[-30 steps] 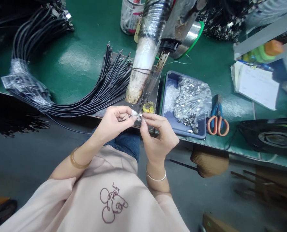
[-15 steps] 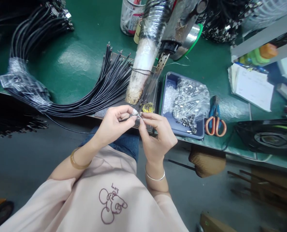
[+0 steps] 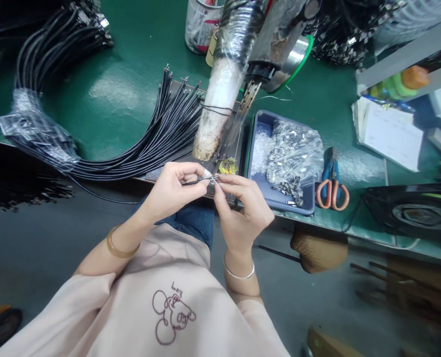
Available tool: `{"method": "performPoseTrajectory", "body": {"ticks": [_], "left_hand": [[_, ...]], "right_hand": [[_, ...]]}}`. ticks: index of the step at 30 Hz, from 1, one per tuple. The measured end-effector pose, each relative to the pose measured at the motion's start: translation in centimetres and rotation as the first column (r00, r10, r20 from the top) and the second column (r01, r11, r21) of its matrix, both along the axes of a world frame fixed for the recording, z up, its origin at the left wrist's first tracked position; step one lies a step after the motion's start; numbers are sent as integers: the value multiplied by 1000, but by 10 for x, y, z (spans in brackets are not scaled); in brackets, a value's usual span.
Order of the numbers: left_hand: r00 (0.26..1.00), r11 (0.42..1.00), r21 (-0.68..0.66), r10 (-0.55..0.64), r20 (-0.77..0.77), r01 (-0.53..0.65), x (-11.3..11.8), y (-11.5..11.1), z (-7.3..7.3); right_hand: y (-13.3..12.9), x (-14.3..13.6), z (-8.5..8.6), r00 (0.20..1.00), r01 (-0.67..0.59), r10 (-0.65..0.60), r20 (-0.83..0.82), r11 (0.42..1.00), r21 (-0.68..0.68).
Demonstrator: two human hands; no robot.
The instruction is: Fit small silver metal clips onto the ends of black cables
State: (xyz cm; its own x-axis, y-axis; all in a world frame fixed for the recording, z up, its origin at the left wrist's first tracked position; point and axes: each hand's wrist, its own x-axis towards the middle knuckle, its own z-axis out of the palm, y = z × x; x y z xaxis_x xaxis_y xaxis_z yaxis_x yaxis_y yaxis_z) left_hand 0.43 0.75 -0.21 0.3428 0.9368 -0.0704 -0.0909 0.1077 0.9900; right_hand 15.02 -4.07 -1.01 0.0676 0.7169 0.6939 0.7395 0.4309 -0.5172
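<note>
My left hand (image 3: 179, 186) pinches a thin black cable (image 3: 192, 182) close to its end. Fingertip to fingertip with it, my right hand (image 3: 243, 198) pinches a tiny metallic piece at that cable end; the fingers hide most of it, but it resembles a small connector. Both hands are just in front of the bench edge, below a soldering iron tip and a white wrapped tube (image 3: 215, 109). To the left lies a bundle of black cables (image 3: 131, 153), partly wrapped in clear plastic. A blue tray (image 3: 255, 171) right of my hands holds a clear bag of small metal connectors (image 3: 295, 148).
Orange-handled pliers (image 3: 332, 191) lie right of the tray. A solder spool (image 3: 297, 64) with a green rim stands behind the tube, near a cup (image 3: 201, 29). Papers (image 3: 389, 134) and a black fan-like device (image 3: 413, 213) are at the right. More cables lie at the back.
My hands stay almost in place, fingertips still together. The left fingers have shifted slightly, and a bit more of the black cable shows between them.
</note>
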Motion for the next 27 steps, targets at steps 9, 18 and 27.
{"method": "performPoseTrajectory", "body": {"ticks": [9,18,27], "left_hand": [[999,999,-13,43,-15,-43,3,3,1],[999,994,-112,-9,37,13,2,-1,5],[993,987,-115,-109,36,113,1,-9,5]], "right_hand": [[3,-1,0,1000,2,-2,2,1000,6],[-2,3,-2,987,-8,-11,-158,993,-117],[-8,12,16,988,-146,129,-79,950,-274]]}}
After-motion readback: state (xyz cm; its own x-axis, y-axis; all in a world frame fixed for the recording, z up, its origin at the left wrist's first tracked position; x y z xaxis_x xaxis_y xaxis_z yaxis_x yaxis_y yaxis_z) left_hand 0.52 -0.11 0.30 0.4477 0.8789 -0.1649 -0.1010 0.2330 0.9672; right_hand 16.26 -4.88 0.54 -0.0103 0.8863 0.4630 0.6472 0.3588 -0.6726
